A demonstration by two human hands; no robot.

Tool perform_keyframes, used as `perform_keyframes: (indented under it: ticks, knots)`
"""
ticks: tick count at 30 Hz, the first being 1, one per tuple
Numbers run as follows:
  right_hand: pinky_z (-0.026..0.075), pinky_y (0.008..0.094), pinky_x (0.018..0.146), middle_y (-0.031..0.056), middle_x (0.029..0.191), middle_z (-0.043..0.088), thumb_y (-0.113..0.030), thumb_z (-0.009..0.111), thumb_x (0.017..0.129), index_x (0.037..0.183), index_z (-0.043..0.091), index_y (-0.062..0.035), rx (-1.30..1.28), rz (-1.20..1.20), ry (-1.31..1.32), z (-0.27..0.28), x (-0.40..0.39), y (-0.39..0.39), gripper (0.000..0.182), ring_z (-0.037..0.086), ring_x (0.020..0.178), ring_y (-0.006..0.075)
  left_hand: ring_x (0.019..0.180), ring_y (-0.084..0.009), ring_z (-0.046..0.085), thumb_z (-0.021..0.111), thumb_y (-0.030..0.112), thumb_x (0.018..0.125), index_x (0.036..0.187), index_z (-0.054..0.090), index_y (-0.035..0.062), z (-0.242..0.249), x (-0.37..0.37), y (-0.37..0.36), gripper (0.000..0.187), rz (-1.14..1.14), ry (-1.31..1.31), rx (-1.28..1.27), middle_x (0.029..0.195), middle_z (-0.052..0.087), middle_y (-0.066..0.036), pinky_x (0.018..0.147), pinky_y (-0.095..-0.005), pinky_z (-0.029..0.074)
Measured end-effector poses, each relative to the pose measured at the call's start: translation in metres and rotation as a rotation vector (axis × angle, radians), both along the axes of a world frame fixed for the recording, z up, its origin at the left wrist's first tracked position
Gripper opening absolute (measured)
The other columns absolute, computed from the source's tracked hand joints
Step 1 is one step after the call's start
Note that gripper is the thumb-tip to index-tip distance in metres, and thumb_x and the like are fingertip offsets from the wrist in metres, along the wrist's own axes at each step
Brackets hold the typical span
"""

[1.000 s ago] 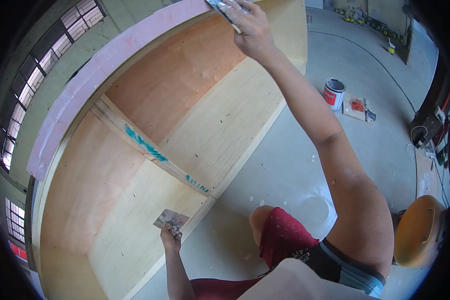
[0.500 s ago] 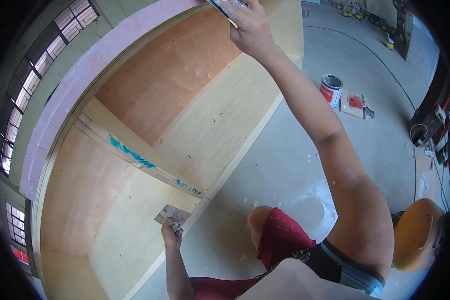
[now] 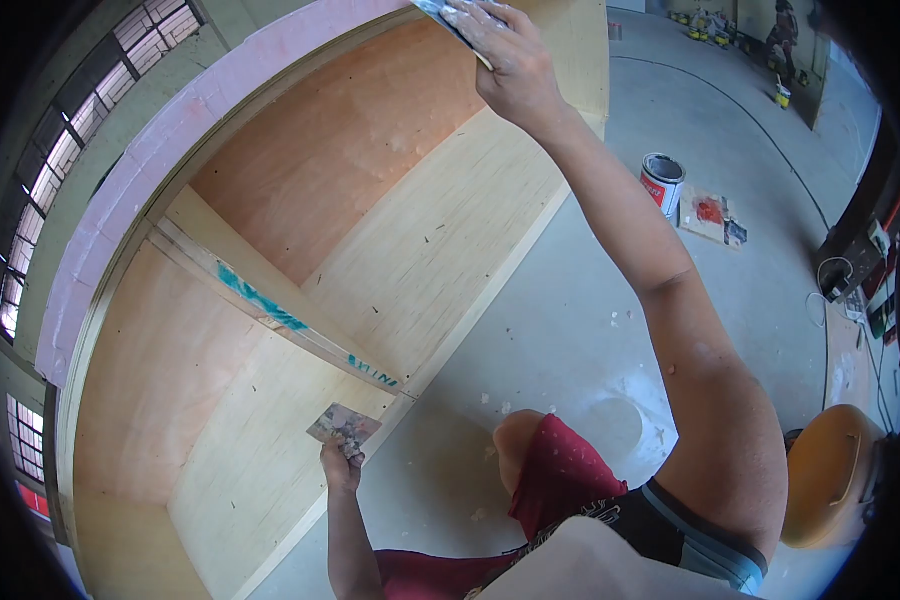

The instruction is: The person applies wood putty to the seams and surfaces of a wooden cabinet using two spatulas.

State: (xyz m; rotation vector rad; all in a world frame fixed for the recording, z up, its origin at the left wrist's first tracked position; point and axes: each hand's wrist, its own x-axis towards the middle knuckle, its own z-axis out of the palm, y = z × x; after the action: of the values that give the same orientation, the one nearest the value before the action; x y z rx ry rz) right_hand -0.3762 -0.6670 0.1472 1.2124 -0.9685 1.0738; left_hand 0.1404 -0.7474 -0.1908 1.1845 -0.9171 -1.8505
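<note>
My left hand point(image 3: 340, 466) is closed around a flat, smeared putty scraper point(image 3: 345, 428), with lumpy filler on it near my fingers. It is held over the lower front part of the open wooden cabinet point(image 3: 390, 265). Up at the top of the view, my right hand point(image 3: 522, 75) grips a second putty scraper point(image 3: 450, 22), its fingers spotted with white filler. That blade lies by the far end of the curved pink-coated edge point(image 3: 170, 140); whether it touches is cut off by the frame. A divider point(image 3: 280, 310) with green marks splits the cabinet.
On the floor to the right stands an open paint can point(image 3: 663, 182), beside a board with red filler point(image 3: 710, 215). A yellow rounded object point(image 3: 832, 475) sits close at the lower right. Several small cans and a person are at the far back. Cables run along the right wall.
My right hand and its scraper have shifted slightly to the right in the view. The left hand holds its scraper almost in the same place. The view has tilted a little.
</note>
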Motion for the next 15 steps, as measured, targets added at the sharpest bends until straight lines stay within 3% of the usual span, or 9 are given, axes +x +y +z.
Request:
perform_keyframes:
  ticks: [1, 3, 7, 9, 11, 13, 14, 15]
  knots:
    - [0.04, 0.0391, 0.086, 0.0051, 0.113, 0.061, 0.006, 0.059, 0.064, 0.109, 0.06, -0.013, -0.001, -0.004, 0.001, 0.007, 0.002, 0.003, 0.05, 0.054, 0.103, 0.027, 0.052, -0.012, 0.052, 0.046, 0.017, 0.08, 0.091, 0.05, 0.0078, -0.001, 0.0, 0.0, 0.015, -0.011, 0.007, 0.003, 0.071, 0.054, -0.002, 0.04, -0.025, 0.044]
    - [0.04, 0.0429, 0.089, 0.0163, 0.118, 0.056, 0.008, 0.056, 0.062, 0.112, 0.055, -0.0014, 0.026, 0.064, 0.062, 0.022, 0.013, 0.006, 0.052, 0.051, 0.106, 0.0372, 0.052, -0.0122, 0.052, 0.046, 0.017, 0.08, 0.091, 0.05, 0.0078, -0.002, 0.0, -0.001, 0.015, -0.017, 0.012, -0.007, 0.071, 0.055, -0.003, 0.04, -0.0252, 0.044]
    - [0.041, 0.043, 0.087, 0.012, 0.117, 0.057, 0.005, 0.058, 0.059, 0.109, 0.059, -0.0051, -0.009, 0.055, 0.031, 0.015, 0.015, -0.021, 0.051, 0.052, 0.106, 0.0351, 0.051, -0.0129, 0.052, 0.046, 0.016, 0.08, 0.092, 0.048, 0.0092, -0.003, 0.003, 0.002, 0.014, 0.035, -0.011, -0.014, 0.07, 0.054, -0.003, 0.04, -0.0257, 0.044]
    - [0.039, 0.0378, 0.086, 0.0053, 0.113, 0.061, 0.007, 0.058, 0.064, 0.11, 0.06, -0.0125, -0.023, -0.024, -0.001, -0.004, 0.012, -0.035, 0.05, 0.053, 0.104, 0.0265, 0.054, -0.0129, 0.053, 0.047, 0.016, 0.08, 0.097, 0.048, 0.0083, 0.001, 0.001, 0.004, 0.019, 0.001, -0.083, -0.026, 0.074, 0.055, -0.003, 0.04, -0.026, 0.045]
    - [0.041, 0.0395, 0.086, 0.0057, 0.115, 0.06, 0.009, 0.056, 0.065, 0.112, 0.059, -0.0136, 0.014, 0.015, -0.025, -0.025, 0.016, -0.024, 0.053, 0.054, 0.102, 0.0307, 0.057, -0.013, 0.054, 0.047, 0.016, 0.08, 0.102, 0.049, 0.0075, 0.018, -0.013, 0.011, 0.023, -0.035, -0.149, -0.039, 0.079, 0.056, -0.004, 0.041, -0.0264, 0.045]
    - [0.044, 0.035, 0.088, 0.0102, 0.11, 0.062, 0.011, 0.053, 0.073, 0.108, 0.059, -0.004, 0.327, 0.385, -0.258, -0.059, 0.025, -0.011, 0.039, 0.058, 0.098, 0.0277, 0.079, -0.0154, 0.059, 0.048, 0.016, 0.08, 0.117, 0.045, 0.0036, 0.053, -0.035, 0.031, 0.039, -0.267, -0.292, -0.234, 0.096, 0.058, -0.008, 0.06, -0.0302, 0.051]
    - [0.044, 0.035, 0.088, 0.0102, 0.11, 0.062, 0.011, 0.053, 0.073, 0.108, 0.059, -0.004, 0.365, 0.409, -0.282, -0.075, 0.035, 0.0, 0.039, 0.058, 0.098, 0.0277, 0.09, -0.017, 0.056, 0.048, 0.017, 0.081, 0.123, 0.041, 0.0021, 0.05, -0.038, 0.028, 0.045, -0.322, -0.323, -0.382, 0.104, 0.056, -0.009, 0.071, -0.0311, 0.049]
    - [0.045, 0.0367, 0.088, 0.0111, 0.109, 0.061, 0.012, 0.054, 0.074, 0.111, 0.056, -0.0005, 0.409, 0.957, -0.783, -0.085, 0.044, 0.013, 0.039, 0.058, 0.097, 0.0269, 0.101, -0.0185, 0.054, 0.048, 0.018, 0.081, 0.128, 0.037, 0.0006, 0.046, -0.045, 0.023, 0.052, -0.372, -0.35, -0.52, 0.112, 0.055, -0.011, 0.083, -0.032, 0.047]
